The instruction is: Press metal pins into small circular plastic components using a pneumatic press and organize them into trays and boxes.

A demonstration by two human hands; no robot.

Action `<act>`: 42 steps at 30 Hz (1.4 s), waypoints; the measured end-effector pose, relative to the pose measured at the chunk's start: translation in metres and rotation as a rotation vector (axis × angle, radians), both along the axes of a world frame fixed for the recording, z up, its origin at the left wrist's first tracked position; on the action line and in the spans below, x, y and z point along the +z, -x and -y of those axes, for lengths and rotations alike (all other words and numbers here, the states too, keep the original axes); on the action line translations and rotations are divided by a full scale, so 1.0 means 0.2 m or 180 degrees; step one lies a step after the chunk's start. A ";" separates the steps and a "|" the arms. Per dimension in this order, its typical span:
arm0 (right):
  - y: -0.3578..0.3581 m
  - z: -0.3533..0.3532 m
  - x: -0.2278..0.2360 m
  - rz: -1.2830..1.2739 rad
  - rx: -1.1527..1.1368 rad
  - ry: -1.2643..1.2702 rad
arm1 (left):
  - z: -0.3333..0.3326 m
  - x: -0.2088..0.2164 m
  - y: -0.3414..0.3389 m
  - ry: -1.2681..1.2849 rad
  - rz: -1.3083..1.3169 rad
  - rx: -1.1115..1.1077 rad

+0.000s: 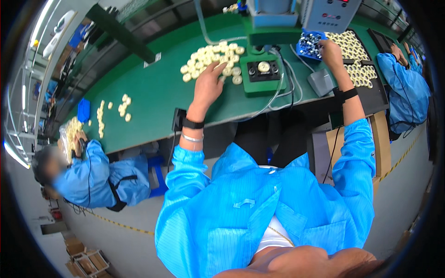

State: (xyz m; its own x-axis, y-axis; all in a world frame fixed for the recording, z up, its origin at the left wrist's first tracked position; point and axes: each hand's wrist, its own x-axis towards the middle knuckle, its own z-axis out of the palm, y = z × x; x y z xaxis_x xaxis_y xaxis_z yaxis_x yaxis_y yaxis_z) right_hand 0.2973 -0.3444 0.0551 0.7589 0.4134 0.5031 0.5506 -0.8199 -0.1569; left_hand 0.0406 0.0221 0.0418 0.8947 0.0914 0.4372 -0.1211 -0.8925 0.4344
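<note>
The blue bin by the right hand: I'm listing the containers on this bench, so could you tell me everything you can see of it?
The blue bin is small, open-topped and bright blue, with low walls that look like plastic. It holds many small, shiny, metallic-looking pieces. It sits upright on the green bench, left of the cream rings. The right hand reaches over its right side; whether the fingers touch the bin itself cannot be told.

Holds left hand (209, 88) spread at pile of cream discs (200, 59); has right hand (331, 53) at blue bin (309, 55) of shiny metal pieces (307, 41). Shows 1 cream disc (263, 66) on black fixture (265, 76) between both.
</note>
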 end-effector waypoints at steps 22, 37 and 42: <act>0.75 -0.40 0.12 -0.3859 0.2210 -0.4571 | 0.10 -0.15 0.15 -0.0620 -0.0076 0.0541; 0.73 -0.67 0.06 -0.4200 0.2167 -0.5303 | 0.09 -0.21 0.37 0.0427 0.0314 0.0765; 0.78 -0.72 0.14 -0.4073 0.1976 -0.5710 | 0.08 -0.22 0.37 0.0622 0.0472 0.0775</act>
